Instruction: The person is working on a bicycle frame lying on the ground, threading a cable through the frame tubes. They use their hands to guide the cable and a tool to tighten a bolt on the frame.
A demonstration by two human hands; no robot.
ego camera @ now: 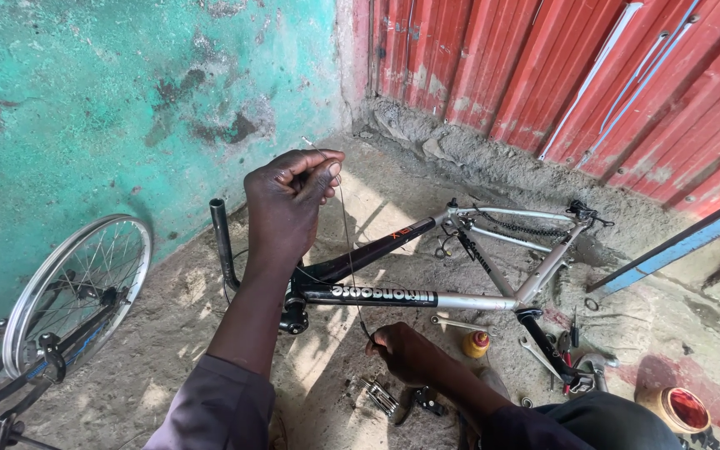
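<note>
Nearest the camera, the right hand (pixel 406 350) sits low over the dirt floor (pixel 168 333), closed in a fist around the lower end of a thin steel cable (pixel 347 242). Just beside it on the floor lie a small folding tool (pixel 381 394) and a dark metal part I cannot make out clearly. Higher up, the left hand (pixel 289 204) is raised, thumb and fingers pinched shut on the upper end of the cable, whose free tip pokes out past the knuckles toward the green wall (pixel 85 108). The cable runs nearly upright between the two hands, its long axis leaning a little, top end up and to the left, bottom end down and to the right, with a slight bow in the middle. To handle it well, I would judge that both grips should stay firm and the wire be kept taut and straight so it does not kink or fray at the tip. Behind the hands, a bare bicycle frame (pixel 427 296) lies on its side on the floor, black at the front and silver at the rear, its length running left to right. Near its rear end are a spanner (pixel 539 354), a small yellow bottle (pixel 477 343) and a round tin (pixel 681 408). At the left edge a spoked wheel (pixel 77 287) stands close by the wall, and red corrugated sheeting (pixel 543 67) closes off the far side.
</note>
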